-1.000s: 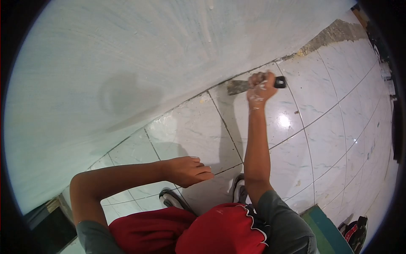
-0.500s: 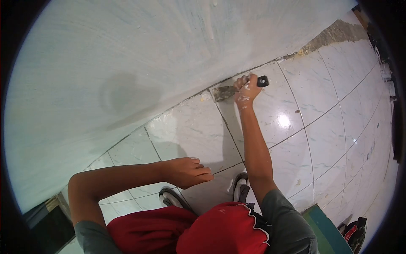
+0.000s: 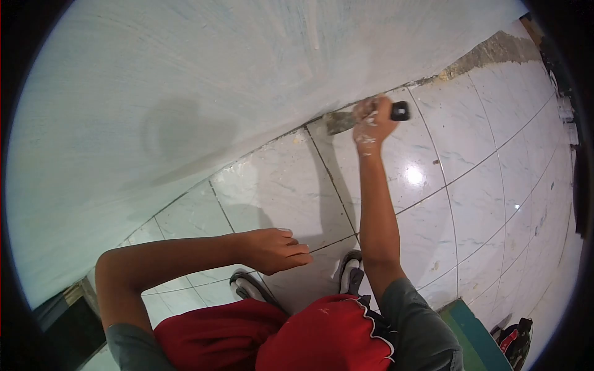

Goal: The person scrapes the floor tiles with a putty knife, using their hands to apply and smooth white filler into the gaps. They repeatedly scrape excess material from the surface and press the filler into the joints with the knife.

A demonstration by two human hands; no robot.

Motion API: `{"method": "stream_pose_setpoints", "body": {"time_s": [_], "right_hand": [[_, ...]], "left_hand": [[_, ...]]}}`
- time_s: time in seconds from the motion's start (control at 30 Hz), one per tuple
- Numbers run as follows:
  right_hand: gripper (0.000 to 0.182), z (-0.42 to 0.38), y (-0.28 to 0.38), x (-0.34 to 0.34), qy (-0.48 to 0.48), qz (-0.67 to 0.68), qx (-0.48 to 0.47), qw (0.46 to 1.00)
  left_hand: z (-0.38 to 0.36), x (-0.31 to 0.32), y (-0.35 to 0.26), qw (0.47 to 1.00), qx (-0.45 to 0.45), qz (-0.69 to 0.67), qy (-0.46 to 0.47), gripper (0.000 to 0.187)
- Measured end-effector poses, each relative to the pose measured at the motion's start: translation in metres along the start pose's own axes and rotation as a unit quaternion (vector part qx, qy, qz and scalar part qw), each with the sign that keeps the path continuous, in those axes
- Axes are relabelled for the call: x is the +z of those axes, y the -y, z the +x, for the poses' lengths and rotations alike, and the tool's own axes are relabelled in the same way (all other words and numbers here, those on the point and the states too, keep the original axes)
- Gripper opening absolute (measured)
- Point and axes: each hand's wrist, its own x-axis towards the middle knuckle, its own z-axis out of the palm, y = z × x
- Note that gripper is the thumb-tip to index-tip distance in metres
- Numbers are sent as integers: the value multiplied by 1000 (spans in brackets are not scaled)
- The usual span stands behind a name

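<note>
My right hand (image 3: 374, 125) is wrapped round the black handle (image 3: 400, 111) of a scraper, and white smears cover its knuckles and wrist. The scraper's wide blade (image 3: 339, 122), stained and dull, points left, close to the line where the wall (image 3: 247, 68) meets the tiled floor (image 3: 284, 185). Bent across in front of my body, my left arm ends in my left hand (image 3: 277, 250), whose fingers are curled in with nothing showing in them. That hand hangs over the floor, apart from the scraper.
Along the far end of the wall's foot runs a rough grey strip of bare cement (image 3: 495, 52). My feet in sandals (image 3: 351, 272) stand on the tiles below. A green board-like object (image 3: 476, 334) and a black and red item (image 3: 515, 343) lie at lower right.
My right hand has moved a little up and to the right with the scraper, its blade shifting the same way. My left hand has stayed where it was.
</note>
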Motion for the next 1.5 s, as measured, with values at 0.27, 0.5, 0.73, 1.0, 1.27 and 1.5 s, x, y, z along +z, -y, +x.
{"method": "stream_pose_setpoints", "body": {"time_s": [0.27,0.5,0.73,1.0,1.27,1.5], "right_hand": [[17,-1,-8,-1,1,-59,0,998],[19,5,-7,-1,19,-9,-1,1000],[19,2,-1,2,30,-51,-12,998],[14,2,-9,1,-35,-38,-16,999],[19,85,-65,-115,96,-100,18,990],[20,50,-40,-70,64,-49,65,995]], "left_hand": [[5,-2,1,1000,10,10,-8,33],[5,1,-1,1000,9,-3,-2,31],[3,-1,-6,1000,1,-6,8,28],[2,-2,-10,1000,14,-21,-16,25],[4,14,-13,1000,-2,15,2,32],[11,12,-39,998,0,34,-44,34]]}}
